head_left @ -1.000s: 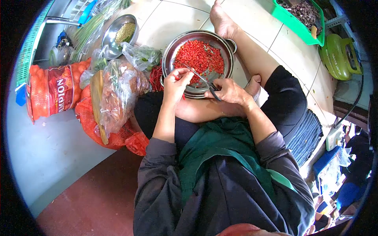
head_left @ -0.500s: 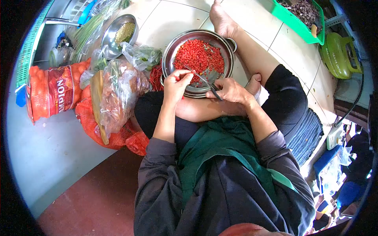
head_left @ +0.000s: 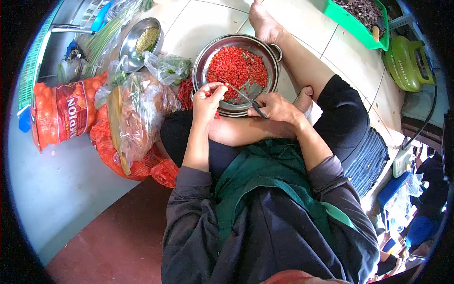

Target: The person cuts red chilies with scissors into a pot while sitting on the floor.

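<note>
My left hand [head_left: 208, 98] is closed in a pinch above the near left rim of a metal pot [head_left: 201, 56]. It holds a red chilli [head_left: 217, 115], mostly hidden by the fingers, with a red end hanging below. My right hand [head_left: 278, 110] grips black-handled scissors [head_left: 244, 97] at the near right rim. Their thin silver blades point up and left, reaching the left fingertips. Inside the pot lies a heap of small cut red chilli pieces [head_left: 236, 66]. More whole red chillies [head_left: 185, 93] lie just left of the pot.
To the left are a steel bowl [head_left: 158, 46], clear plastic bags [head_left: 142, 118], a wooden board [head_left: 115, 123] and orange net sacks [head_left: 71, 111]. A green crate [head_left: 352, 23] and a green gas cylinder [head_left: 403, 66] stand at right. My bent legs surround the pot.
The left hand has shifted very slightly, and a red chilli end now shows more clearly beneath it. Scissors and right hand stay in nearly the same place. The whole view has shifted slightly.
</note>
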Motion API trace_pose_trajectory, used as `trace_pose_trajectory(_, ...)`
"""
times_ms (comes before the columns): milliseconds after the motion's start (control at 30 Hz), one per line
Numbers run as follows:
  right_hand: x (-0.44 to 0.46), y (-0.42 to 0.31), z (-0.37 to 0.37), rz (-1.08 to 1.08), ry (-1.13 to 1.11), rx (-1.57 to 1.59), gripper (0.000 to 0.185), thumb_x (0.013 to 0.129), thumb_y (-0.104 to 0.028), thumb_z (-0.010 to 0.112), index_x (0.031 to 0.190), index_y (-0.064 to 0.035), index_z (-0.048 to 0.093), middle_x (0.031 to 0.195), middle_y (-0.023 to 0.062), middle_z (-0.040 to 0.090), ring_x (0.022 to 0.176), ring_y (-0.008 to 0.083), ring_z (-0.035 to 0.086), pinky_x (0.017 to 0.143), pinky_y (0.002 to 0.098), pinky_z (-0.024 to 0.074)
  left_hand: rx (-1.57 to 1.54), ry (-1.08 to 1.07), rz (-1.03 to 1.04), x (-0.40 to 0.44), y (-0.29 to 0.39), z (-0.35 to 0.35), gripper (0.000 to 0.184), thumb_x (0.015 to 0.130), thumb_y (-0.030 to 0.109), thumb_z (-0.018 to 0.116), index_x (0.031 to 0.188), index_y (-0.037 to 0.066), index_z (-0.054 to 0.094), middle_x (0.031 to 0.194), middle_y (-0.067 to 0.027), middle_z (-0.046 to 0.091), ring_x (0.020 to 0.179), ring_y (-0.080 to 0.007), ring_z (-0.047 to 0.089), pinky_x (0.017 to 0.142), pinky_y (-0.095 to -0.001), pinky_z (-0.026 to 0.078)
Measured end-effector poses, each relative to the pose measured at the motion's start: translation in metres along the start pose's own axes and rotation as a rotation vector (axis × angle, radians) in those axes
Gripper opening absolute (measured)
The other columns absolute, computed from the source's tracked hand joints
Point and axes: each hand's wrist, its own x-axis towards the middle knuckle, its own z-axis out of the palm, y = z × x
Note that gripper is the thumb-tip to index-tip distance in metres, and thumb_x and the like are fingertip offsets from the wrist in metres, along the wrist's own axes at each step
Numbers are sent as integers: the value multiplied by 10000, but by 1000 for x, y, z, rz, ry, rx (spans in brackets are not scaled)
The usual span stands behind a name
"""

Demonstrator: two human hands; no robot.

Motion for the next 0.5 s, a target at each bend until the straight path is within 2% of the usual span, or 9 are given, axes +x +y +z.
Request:
trace_pose_trajectory(33, 0, -1, 0, 11, -11, 18, 553, 748, -530, 687, 734, 19, 623, 657, 154, 615, 652, 271, 612, 631, 392, 462, 9, 9, -1, 0, 0, 1, 124, 818, 112, 701, 910, 37, 661, 706, 15, 602, 544, -5, 454, 464, -155, 302)
trace_pose_trajectory(133, 0, -3, 1, 59, -115, 190, 562, 747, -553, 678, 731, 7, 629, 643, 131, 609, 655, 237, 608, 626, 371, 459, 30, 30, 2, 1, 0, 2, 133, 829, 90, 683, 934, 19, 639, 716, 7, 586, 502, 4, 411, 428, -147, 263)
trace_pose_trajectory(200, 1, -2, 3, 53, -118, 138, 566, 745, -565, 672, 734, 0, 631, 638, 116, 605, 654, 219, 602, 625, 356, 459, 36, 31, 7, 1, -2, 3, 129, 830, 87, 680, 930, 17, 639, 716, 5, 586, 505, 4, 412, 430, -147, 263)
trace_pose_trajectory(300, 3, 0, 3, 55, -122, 113, 583, 739, -579, 667, 752, 3, 634, 662, 127, 616, 674, 233, 610, 645, 359, 463, 51, 6, 19, 1, -2, 5, 111, 826, 85, 688, 911, 21, 655, 761, 2, 630, 637, -38, 534, 556, -178, 407)
trace_pose_trajectory(400, 1, -1, 4, 20, -92, 108, 602, 737, -583, 664, 776, 16, 635, 708, 161, 634, 713, 271, 624, 674, 380, 465, 55, 5, 57, -1, -2, 9, 118, 824, 88, 685, 914, 23, 644, 710, 6, 585, 511, 0, 420, 435, -149, 270)
trace_pose_trajectory(500, 1, -2, 3, 0, -74, 89, 618, 732, -586, 666, 794, 28, 635, 750, 197, 641, 754, 307, 630, 698, 401, 463, 68, 10, 64, -1, -2, 11, 116, 820, 87, 689, 909, 25, 645, 703, 7, 582, 505, -3, 417, 434, -153, 275)
